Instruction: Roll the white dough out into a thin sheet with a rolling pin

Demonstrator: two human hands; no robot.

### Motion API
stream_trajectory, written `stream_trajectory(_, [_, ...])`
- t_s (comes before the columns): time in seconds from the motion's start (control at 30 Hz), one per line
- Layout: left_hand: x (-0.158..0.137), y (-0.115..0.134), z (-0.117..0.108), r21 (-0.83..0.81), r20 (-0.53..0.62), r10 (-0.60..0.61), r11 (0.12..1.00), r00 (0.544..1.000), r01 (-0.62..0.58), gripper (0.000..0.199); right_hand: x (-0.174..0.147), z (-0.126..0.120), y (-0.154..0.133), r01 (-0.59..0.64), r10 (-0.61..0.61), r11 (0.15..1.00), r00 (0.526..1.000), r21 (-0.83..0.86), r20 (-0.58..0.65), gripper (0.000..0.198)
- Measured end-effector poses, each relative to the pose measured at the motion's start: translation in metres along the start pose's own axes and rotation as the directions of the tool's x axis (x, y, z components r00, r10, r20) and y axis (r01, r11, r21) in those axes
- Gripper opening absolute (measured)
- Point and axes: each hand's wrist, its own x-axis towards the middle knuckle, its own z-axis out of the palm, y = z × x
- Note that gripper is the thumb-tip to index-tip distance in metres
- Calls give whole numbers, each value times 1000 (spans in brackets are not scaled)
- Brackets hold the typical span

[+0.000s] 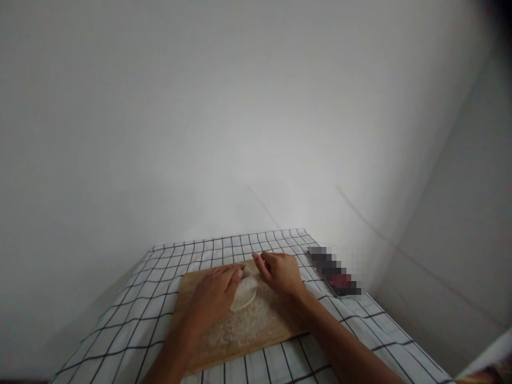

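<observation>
A pale, flattened piece of dough [245, 294] rests on a floured wooden board [280, 326], between my two hands. My left hand [218, 288] lies along the dough's left side, fingers stretched out and the thumb at its edge. On the right, my right hand [282, 271] is at the dough's far right side with its fingers curled inward. Its fingertips are partly hidden, and I cannot tell whether they grip the dough. White flour is scattered over the near part of the board.
A white cloth with a black grid [132, 325] covers the table under the board. Toward the right edge lies a dark, flat object [334, 272], blurred by pixels. Grey-white walls [240, 133] stand behind the table and to the right.
</observation>
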Motion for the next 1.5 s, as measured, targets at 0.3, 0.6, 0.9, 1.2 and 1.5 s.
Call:
stream_trajectory(0.3, [-2, -6, 16, 125, -11, -30, 992, 999, 31, 45, 3, -3, 2, -56, 67, 995, 990, -88, 127, 53])
stream_trajectory(0.6, [-3, 3, 16, 446, -156, -95, 881, 983, 156, 44, -14, -2, 10, 62, -51, 997, 976, -45, 213, 36])
stream_trajectory(0.9, [-10, -7, 21, 277, -97, -81, 955, 992, 105, 43, -24, -2, 14, -15, -4, 993, 987, 117, 160, 32])
stream_trajectory(1.2, [-3, -5, 9, 29, -105, -83, 996, 991, 87, 43, -13, 3, 19, 191, -137, 887, 978, 420, -154, 32])
stream_trajectory(1.5, [-2, 1, 3, 77, -26, -88, 993, 996, 90, 44, -4, 4, 25, 196, -184, 956, 980, 217, -77, 41])
